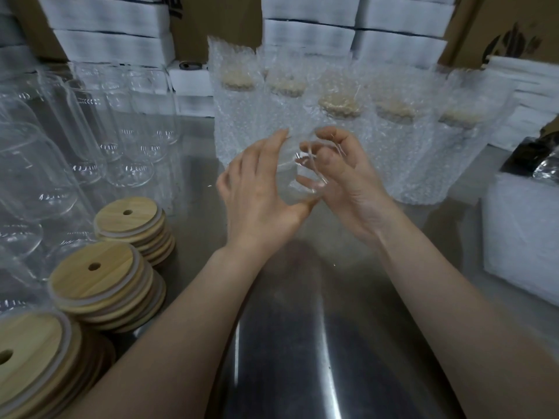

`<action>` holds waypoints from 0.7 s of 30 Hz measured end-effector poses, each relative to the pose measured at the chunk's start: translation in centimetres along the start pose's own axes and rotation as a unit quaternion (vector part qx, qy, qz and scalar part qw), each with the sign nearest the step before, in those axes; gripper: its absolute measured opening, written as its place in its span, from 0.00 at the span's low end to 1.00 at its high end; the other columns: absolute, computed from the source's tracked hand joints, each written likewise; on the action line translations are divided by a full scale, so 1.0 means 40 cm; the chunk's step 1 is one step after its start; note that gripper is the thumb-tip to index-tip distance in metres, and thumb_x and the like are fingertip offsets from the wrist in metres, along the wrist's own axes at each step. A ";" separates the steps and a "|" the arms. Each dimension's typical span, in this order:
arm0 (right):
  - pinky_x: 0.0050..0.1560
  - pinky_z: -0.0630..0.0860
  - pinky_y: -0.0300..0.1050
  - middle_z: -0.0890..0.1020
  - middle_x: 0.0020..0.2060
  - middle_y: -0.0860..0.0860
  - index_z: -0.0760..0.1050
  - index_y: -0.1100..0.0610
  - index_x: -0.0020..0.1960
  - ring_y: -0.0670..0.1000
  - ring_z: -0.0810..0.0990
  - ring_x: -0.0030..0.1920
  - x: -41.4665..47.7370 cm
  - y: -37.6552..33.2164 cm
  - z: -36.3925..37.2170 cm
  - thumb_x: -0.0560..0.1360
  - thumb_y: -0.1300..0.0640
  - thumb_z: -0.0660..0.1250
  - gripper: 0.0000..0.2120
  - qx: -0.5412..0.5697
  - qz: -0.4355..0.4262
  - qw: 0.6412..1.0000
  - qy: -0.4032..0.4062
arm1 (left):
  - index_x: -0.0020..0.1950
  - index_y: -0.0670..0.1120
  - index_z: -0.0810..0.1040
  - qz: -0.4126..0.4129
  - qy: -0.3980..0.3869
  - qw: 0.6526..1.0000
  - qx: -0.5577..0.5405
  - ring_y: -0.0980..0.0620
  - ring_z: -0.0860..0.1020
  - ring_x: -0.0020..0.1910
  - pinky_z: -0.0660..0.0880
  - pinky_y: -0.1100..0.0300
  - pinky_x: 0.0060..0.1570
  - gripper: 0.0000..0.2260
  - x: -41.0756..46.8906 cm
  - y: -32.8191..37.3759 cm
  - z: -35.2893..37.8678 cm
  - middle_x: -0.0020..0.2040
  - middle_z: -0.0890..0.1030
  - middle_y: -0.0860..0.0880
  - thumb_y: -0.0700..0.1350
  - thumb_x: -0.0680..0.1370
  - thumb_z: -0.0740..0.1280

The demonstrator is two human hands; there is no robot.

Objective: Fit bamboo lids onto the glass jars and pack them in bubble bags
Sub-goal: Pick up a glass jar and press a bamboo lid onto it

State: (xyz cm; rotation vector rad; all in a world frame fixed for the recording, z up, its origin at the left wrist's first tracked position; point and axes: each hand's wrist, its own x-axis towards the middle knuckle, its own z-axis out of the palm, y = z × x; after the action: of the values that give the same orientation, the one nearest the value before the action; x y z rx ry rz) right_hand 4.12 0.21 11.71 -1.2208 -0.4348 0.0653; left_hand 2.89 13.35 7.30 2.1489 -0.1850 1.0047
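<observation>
A clear glass jar [302, 173] without a lid is held between both hands above the steel table [302, 343]. My left hand [260, 189] grips its left side, fingers curved round it. My right hand [341, 176] grips the right side with fingertips at the rim. Three stacks of bamboo lids with straw holes lie at the front left: one stack [133, 228], a second [102, 282] and a third [33, 358]. Several lidded jars in bubble bags [338, 128] stand in a row behind my hands.
Several empty glass jars [90, 131] stand at the left. White foam boxes [308, 28] and cardboard are stacked at the back. A white stack of bags [520, 237] and a black object [535, 158] lie at the right.
</observation>
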 end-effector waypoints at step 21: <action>0.71 0.69 0.49 0.75 0.67 0.50 0.71 0.50 0.64 0.46 0.72 0.70 -0.020 0.051 0.014 0.68 0.59 0.74 0.26 -0.238 -0.088 0.966 -0.044 | 0.75 0.51 0.61 -0.422 -0.052 0.652 -0.627 0.40 0.84 0.52 0.75 0.36 0.59 0.36 0.058 -0.005 -0.056 0.62 0.78 0.42 0.72 0.74 0.58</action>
State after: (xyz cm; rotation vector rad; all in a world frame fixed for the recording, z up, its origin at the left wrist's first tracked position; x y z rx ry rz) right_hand 3.56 1.22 9.77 -1.6492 -0.6584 -0.1461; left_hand 3.21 15.41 9.75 0.7464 0.0851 0.0190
